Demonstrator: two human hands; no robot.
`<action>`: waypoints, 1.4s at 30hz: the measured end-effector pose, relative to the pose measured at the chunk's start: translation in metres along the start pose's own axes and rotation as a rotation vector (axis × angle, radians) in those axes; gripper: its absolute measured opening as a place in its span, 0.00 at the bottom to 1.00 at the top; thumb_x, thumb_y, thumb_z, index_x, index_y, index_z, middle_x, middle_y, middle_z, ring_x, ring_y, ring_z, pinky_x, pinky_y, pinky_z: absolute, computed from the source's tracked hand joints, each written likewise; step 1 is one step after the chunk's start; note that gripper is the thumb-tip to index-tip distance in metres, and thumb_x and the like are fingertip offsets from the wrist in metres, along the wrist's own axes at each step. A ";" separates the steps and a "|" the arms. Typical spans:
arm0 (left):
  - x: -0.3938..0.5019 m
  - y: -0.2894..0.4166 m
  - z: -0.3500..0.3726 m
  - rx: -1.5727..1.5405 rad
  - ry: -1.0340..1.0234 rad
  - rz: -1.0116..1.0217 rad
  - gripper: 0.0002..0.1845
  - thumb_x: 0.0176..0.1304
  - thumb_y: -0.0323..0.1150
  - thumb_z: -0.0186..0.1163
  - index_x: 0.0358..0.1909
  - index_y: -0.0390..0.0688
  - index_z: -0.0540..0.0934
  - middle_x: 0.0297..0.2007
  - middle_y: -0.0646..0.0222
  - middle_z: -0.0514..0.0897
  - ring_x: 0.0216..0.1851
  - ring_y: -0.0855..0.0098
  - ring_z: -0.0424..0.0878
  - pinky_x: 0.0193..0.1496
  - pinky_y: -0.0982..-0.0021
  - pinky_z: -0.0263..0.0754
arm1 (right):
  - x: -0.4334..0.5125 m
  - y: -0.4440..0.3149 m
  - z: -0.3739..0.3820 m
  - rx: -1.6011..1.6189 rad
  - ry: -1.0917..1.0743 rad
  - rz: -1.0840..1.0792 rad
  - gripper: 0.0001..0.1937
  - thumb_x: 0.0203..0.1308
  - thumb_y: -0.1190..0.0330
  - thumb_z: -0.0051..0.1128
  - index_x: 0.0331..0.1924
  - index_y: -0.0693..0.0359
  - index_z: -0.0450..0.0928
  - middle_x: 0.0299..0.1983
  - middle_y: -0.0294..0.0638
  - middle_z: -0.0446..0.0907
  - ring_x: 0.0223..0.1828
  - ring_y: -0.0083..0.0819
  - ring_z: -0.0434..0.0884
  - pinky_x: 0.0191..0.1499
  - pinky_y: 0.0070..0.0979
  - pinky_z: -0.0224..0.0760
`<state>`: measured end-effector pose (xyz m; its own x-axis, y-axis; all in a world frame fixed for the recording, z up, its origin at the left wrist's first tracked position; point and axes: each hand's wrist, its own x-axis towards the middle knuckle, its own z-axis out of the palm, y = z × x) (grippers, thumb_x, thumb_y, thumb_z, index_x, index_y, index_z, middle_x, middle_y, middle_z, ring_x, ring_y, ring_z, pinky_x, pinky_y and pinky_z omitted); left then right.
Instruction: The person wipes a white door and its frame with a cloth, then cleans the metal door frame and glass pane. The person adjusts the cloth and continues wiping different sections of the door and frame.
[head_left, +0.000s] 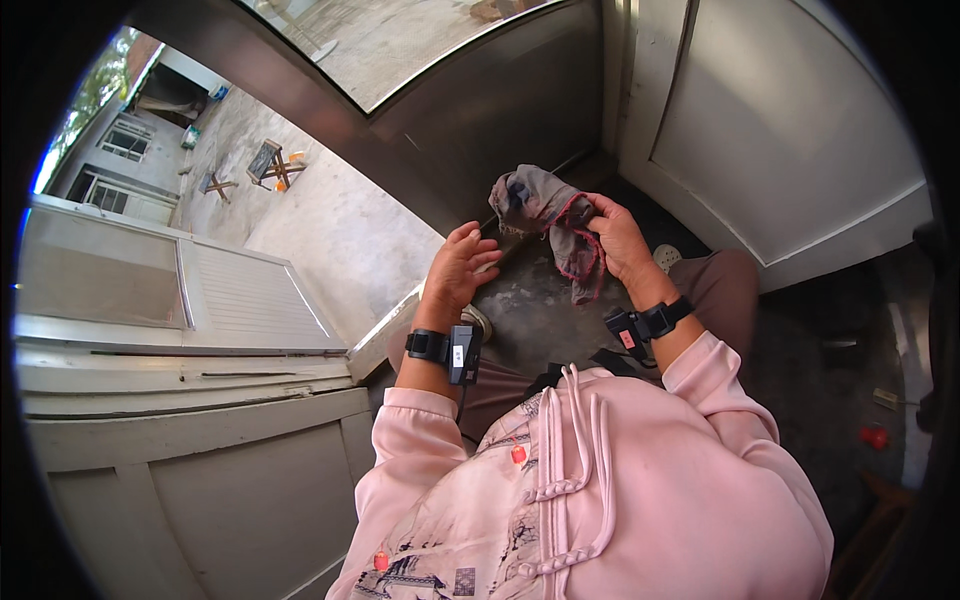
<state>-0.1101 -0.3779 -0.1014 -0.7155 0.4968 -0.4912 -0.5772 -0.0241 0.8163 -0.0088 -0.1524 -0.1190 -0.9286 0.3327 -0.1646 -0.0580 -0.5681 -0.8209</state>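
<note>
A crumpled grey cloth (534, 196) with a pinkish-red stitched edge hangs from my right hand (621, 234), pinched between thumb and fingers. Its lower end droops over the dark floor (536, 319). My left hand (463, 264) is raised just left of the cloth, apart from it, with bare, spread fingers. Beyond the cloth stands the metal lower panel (487, 150) of a glazed door. Black devices are strapped to both of my wrists.
A white panelled door (787, 142) stands at the right, and another white door (247, 480) at the left. Past the doorway lies a concrete yard (322, 217) with a folding stool (271, 163). A small red object (874, 436) lies on the floor far right.
</note>
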 end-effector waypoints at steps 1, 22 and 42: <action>-0.002 -0.004 0.005 0.014 0.023 0.022 0.24 0.65 0.44 0.55 0.59 0.48 0.66 0.49 0.55 0.76 0.49 0.59 0.76 0.51 0.49 0.71 | -0.001 -0.002 0.000 0.043 0.008 0.015 0.19 0.54 0.85 0.40 0.50 0.70 0.73 0.42 0.42 0.79 0.42 0.27 0.79 0.49 0.24 0.74; 0.028 -0.017 0.058 -0.413 -0.133 -0.175 0.13 0.62 0.22 0.49 0.47 0.45 0.72 0.41 0.66 0.79 0.40 0.65 0.79 0.46 0.55 0.76 | -0.033 -0.002 -0.003 -0.479 -0.101 0.022 0.13 0.53 0.76 0.57 0.44 0.66 0.73 0.40 0.38 0.77 0.41 0.24 0.75 0.48 0.22 0.70; 0.014 0.032 0.116 0.597 -0.392 0.114 0.28 0.67 0.49 0.51 0.63 0.44 0.66 0.54 0.63 0.75 0.53 0.69 0.73 0.56 0.65 0.67 | -0.031 -0.069 -0.047 0.587 -0.058 -0.147 0.15 0.52 0.73 0.53 0.46 0.64 0.76 0.43 0.42 0.80 0.47 0.35 0.78 0.57 0.33 0.68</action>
<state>-0.0933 -0.2706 -0.0465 -0.4998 0.7971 -0.3390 -0.1133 0.3279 0.9379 0.0414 -0.0877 -0.0827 -0.9131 0.4068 -0.0288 -0.3641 -0.8450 -0.3917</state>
